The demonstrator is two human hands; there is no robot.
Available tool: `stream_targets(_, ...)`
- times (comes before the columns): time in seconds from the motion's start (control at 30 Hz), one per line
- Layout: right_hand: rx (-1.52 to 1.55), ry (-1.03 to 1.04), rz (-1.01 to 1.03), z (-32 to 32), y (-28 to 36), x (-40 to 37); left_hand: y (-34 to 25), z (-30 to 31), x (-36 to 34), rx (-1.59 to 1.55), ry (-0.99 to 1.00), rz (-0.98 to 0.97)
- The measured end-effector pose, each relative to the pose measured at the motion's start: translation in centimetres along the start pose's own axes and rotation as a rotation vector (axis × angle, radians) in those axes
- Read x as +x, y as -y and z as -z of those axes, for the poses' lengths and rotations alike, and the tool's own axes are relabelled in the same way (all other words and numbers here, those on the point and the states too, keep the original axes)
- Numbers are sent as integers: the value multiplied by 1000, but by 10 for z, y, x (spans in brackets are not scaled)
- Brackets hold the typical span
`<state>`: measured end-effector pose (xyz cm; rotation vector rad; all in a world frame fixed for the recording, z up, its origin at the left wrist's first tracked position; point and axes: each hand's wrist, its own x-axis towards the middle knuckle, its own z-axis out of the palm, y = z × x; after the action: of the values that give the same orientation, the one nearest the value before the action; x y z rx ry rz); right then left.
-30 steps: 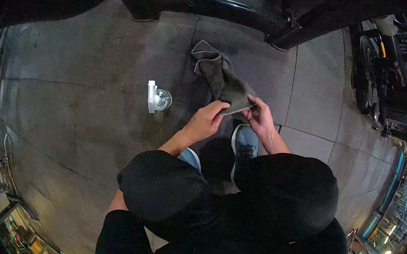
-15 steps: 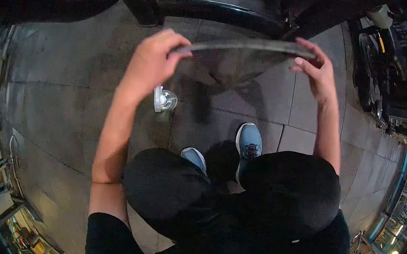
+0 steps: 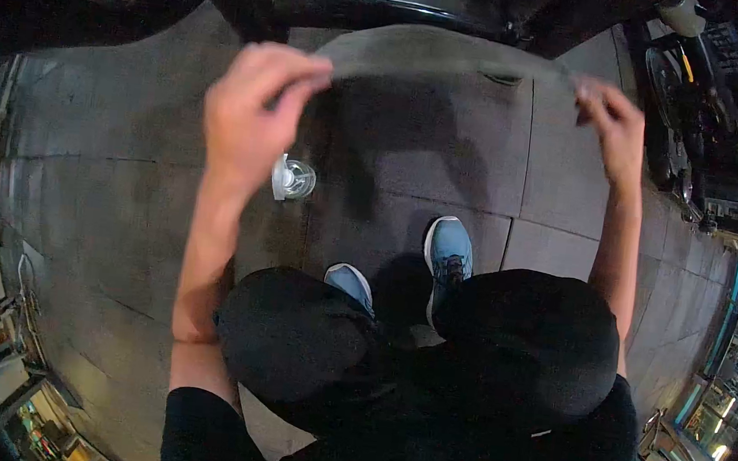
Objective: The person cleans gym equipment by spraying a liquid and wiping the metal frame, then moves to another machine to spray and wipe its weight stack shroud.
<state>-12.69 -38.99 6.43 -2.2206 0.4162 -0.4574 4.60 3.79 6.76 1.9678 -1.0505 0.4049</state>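
A thin grey cloth [image 3: 422, 51] stretches between my two hands, its middle billowing up and away from me above the floor. At the cloth's left end, my left hand [image 3: 257, 100] pinches a corner between thumb and fingers. My right hand [image 3: 612, 121] grips the opposite corner, slightly blurred, with its fingers bent. Below my left wrist, a clear bottle with a white top [image 3: 294, 179] stands on the floor, touched by neither hand.
Dark tiles make up the floor [image 3: 122, 216]. Ahead runs a black glossy bar [image 3: 381, 14] of a larger frame. Black machine parts [image 3: 672, 126] stand at the right. Cluttered shelves line both sides. My blue shoes [image 3: 449, 247] are below.
My hands have moved farther apart, the right one outward to the right. The cloth has gone from a narrow edge-on strip to a wider, billowed sheet.
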Motion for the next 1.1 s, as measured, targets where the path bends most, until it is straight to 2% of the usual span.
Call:
stream_targets(0.07, 10, 120, 17, -9, -15, -47, -4, -18, -49, 18, 67, 22)
stream_targets(0.13, -39, 175, -72, -29, -61, -96, 6, -47, -104, -32, 150, 16)
stream_targets(0.17, -88, 200, -120, -43, -83, -120, 15, -66, -134, -91, 186, 0)
stream_targets(0.23, -155, 229, -191, -77, -131, -163, 21, -100, -184, -128, 233, 87)
stream_targets(0.3, -175, 234, -222, -105, -164, -200, 23, -125, -227, -84, 273, 113)
stream_targets(0.37, -344, 242, -77, -121, -176, -223, 27, -137, -251, -33, 307, 132)
stream_targets(0.47, -353, 259, -9, -117, -180, -235, 26, -136, -269, -52, 417, 196)
stream_targets(0.6, -358, 389, -51, -90, -158, -197, 22, -121, -244, -149, 500, 246)
stream_targets(0.67, -312, 397, -173, -83, -169, -169, 22, -119, -219, -159, 513, 267)
stream_targets(0.73, -302, 309, -141, -81, -172, -128, 29, -127, -181, 27, 472, 216)
stream_targets(0.8, -219, 229, -201, -82, -155, -77, 35, -133, -141, 90, 341, 236)
stream_targets(0.87, -281, 208, 9, -85, -164, -29, 46, -144, -104, 234, 276, 185)
stream_targets(0.97, -287, 272, -71, -101, -168, 28, 68, -166, -63, 329, 200, 160)
stream_targets(1.03, -190, 229, -51, -118, -178, 53, 80, -179, -47, 440, 232, 279)
stream_targets(1.07, -43, 222, -132, -125, -178, 55, 80, -183, -49, 443, 229, 287)
stream_targets(1.1, -43, 227, -128, -131, -186, 55, 81, -189, -54, 512, 119, 259)
